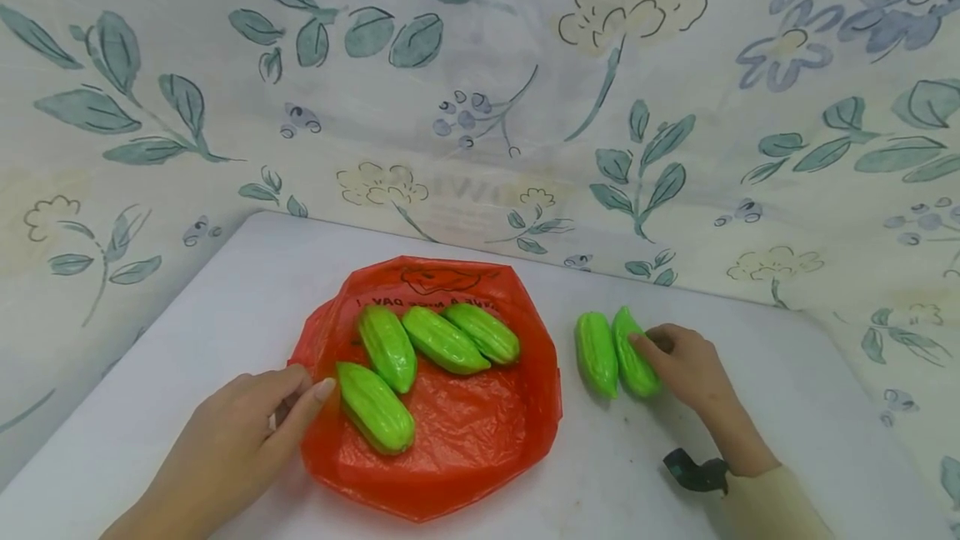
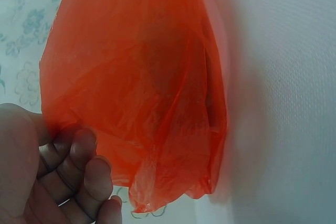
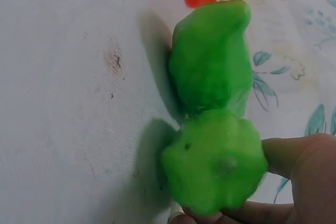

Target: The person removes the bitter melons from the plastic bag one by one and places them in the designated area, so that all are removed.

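On the white table, a red plastic bag [image 1: 480,432] stands spread wide, mouth up, with faint dark print inside. Several glossy green ridged gourds [image 1: 446,342] lie in it, mostly toward its back and left. At the bag's left rim, my left hand [image 1: 232,432] pinches the plastic between thumb and fingers; the left wrist view shows the bag's outer side [image 2: 131,77]. To the right of the bag, two more gourds lie side by side. My right hand [image 1: 693,365] grips the right one [image 3: 215,163] between thumb and fingers, and the other gourd [image 1: 597,352] lies close beside it.
A cloth with leaf and flower prints [image 1: 480,107] hangs behind the white table [image 1: 765,407], along its back edge. Small dark specks [image 3: 116,60] mark the table surface near the gourds. A dark strap [image 1: 696,471] sits by the right wrist.
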Motion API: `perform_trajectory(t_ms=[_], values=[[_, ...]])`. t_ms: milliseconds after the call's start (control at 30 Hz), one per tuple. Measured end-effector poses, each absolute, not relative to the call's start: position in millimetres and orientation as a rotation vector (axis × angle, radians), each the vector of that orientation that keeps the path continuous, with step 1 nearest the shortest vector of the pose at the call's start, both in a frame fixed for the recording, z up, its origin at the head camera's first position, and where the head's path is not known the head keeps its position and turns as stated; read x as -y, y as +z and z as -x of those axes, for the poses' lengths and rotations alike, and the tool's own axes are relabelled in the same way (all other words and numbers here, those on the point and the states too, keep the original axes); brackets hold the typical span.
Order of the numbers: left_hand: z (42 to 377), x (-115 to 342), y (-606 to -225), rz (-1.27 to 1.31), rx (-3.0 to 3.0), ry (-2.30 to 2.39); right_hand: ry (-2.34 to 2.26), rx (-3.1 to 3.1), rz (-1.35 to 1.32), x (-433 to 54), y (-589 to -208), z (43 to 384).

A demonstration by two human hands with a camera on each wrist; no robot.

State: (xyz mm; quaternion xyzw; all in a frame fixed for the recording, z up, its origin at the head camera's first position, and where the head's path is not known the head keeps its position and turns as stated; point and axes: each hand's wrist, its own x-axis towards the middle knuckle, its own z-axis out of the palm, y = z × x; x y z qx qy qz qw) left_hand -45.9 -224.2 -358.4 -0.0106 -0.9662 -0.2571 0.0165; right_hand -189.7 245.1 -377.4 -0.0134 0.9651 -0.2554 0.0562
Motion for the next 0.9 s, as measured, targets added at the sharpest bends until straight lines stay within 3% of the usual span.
perform_trajectory(t_ms=[900], values=[[46.1,224.9,-357.9,0.059,2.993,-0.775,-0.746,-2.945,0.000,-243.0,-380.9,189.7]])
